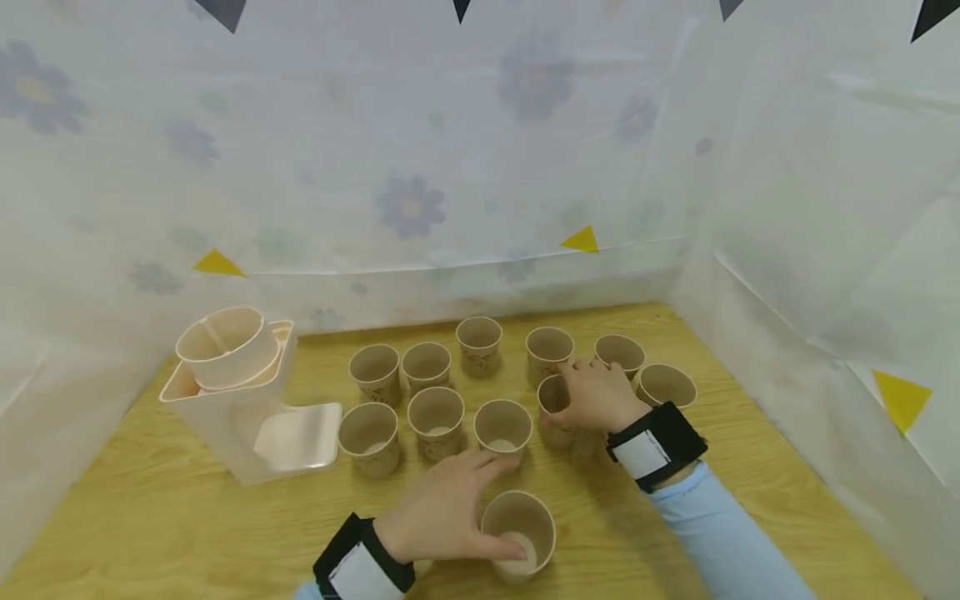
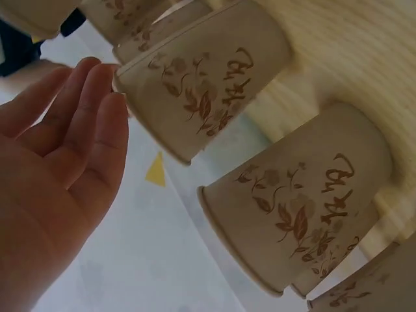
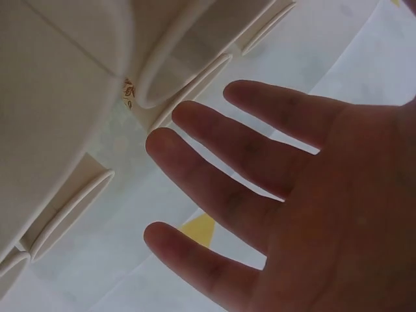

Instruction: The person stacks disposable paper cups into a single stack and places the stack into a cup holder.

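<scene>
Far left of the front cup [image 1: 528,518], a pale holder [image 1: 232,425] carries a round vessel [image 1: 232,358] with a strip [image 1: 217,335] inside. Upright cups [image 1: 437,417] stand behind the front cup. At its left, the left hand [image 1: 446,508] is spread, thumb overlapping it; contact is unclear. Behind-right, the right hand [image 1: 600,398], fingers apart, partly hides cups. Only the left wrist view shows brown lettering [image 2: 338,175].

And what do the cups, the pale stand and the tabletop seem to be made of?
The cups: probably matte paper, given rolled rims and printed brown leaf patterns. The pale stand: likely smooth, slightly glossy plastic, from its rounded corners and soft highlights. The tabletop: low-sheen wood or wood-look covering; grain shows, but which stays open.
</scene>
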### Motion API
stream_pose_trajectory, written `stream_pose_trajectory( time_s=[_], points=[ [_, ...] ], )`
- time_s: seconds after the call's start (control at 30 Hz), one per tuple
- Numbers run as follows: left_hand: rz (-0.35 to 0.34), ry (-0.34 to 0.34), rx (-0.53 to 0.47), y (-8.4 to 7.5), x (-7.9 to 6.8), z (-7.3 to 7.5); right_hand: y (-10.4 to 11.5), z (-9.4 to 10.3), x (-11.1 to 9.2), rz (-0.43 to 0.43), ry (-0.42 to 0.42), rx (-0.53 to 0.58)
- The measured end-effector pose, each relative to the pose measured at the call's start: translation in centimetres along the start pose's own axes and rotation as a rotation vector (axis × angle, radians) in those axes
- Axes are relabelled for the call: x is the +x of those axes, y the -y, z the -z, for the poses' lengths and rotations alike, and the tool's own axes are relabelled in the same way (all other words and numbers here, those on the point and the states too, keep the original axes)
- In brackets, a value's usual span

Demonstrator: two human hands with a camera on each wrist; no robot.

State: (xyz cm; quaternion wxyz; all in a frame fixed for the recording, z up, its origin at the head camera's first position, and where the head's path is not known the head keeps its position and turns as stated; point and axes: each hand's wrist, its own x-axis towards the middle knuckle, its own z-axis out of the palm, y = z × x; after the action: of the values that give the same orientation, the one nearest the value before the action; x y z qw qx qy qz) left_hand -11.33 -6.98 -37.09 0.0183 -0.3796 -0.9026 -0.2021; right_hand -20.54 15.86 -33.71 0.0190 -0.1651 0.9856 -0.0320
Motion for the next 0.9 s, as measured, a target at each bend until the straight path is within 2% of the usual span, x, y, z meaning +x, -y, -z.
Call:
stream_pose_trajectory(
  time_s=[0.2,0.4,0.53,0.73,0.9],
  points=[
    [-0.025,0.074,0.033,-0.2,-0.8,-0.8,0.3,0.1,0.0,0.015,0.012,-0.027],
    [-0.029,0.086,0.044,-0.2,-1.0,-1.1,0.6,-0.3,0.3,0.02,0.007,-0.044],
    [-0.031,0.078,0.026,-0.2,-1.1,-1.2,0.8,0.0,0.2,0.022,-0.029,-0.066],
    [-0.044,0.063,0.041,-0.3,-0.9,-1.3,0.8,2.5,-1.4,0.009,-0.091,-0.073],
    [-0.026,0.055,0.036,-0.5,-0.9,-1.4,1.8,5.9,-4.4,0.071,-0.165,-0.066]
  ],
)
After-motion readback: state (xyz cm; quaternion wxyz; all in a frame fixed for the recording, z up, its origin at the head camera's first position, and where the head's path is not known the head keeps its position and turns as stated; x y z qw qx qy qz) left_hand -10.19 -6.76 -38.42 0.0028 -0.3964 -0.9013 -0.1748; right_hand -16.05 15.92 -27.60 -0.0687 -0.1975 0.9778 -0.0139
